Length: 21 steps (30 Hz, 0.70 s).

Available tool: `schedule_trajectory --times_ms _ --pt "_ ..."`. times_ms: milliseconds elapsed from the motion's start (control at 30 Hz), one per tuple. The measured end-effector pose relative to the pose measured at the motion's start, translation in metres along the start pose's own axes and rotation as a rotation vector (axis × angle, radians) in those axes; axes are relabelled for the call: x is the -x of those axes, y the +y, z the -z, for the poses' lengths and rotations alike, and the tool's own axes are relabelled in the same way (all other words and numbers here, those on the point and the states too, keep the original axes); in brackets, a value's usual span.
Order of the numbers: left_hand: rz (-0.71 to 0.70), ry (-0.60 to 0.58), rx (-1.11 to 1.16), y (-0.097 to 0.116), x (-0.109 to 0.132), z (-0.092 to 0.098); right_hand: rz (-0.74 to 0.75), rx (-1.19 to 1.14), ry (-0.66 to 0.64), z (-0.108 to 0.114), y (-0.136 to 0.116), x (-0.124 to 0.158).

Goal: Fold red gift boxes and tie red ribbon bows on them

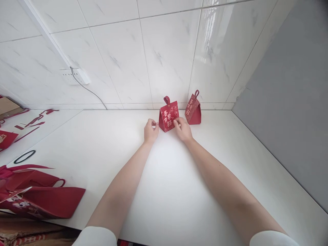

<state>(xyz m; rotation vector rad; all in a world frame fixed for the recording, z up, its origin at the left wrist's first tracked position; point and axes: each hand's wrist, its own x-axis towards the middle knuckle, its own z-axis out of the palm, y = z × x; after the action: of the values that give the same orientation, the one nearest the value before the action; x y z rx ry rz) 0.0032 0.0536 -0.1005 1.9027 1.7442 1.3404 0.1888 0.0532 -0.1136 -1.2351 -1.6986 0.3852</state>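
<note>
A small red gift box (167, 118) with a peaked top, a ribbon loop and pale printed characters stands upright on the white table, close to the tiled wall. Curled against the lower left side of this box are the fingers of my left hand (151, 130), closed at its edge. My right hand (183, 129) has thumb and fingers on its lower right edge, covering that corner. Just behind and right of my right hand stands a second red gift box (193, 108) of the same shape, turned so its plain side shows.
Larger red boxes with ribbons (51, 201) lie at the lower left, near a black ring (25, 156). Cut red ribbon pieces (36, 119) lie farther back. A wall socket (74, 76) has a grey cable. A grey panel (287, 102) bounds the right side.
</note>
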Motion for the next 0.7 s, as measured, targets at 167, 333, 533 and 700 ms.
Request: schedule_trajectory --times_ms 167,333,533,700 --pt "-0.097 -0.183 0.223 -0.003 -0.002 -0.006 -0.265 -0.478 0.133 -0.007 0.032 -0.015" --pt "0.036 -0.292 0.390 -0.021 -0.009 -0.014 -0.264 -0.589 -0.015 -0.002 0.050 -0.018" --pt "0.144 -0.382 0.465 -0.037 -0.021 0.011 -0.258 -0.651 -0.264 0.017 0.044 -0.012" --pt "0.182 -0.506 0.495 -0.041 -0.022 0.030 -0.239 -0.662 -0.429 0.023 0.034 -0.009"
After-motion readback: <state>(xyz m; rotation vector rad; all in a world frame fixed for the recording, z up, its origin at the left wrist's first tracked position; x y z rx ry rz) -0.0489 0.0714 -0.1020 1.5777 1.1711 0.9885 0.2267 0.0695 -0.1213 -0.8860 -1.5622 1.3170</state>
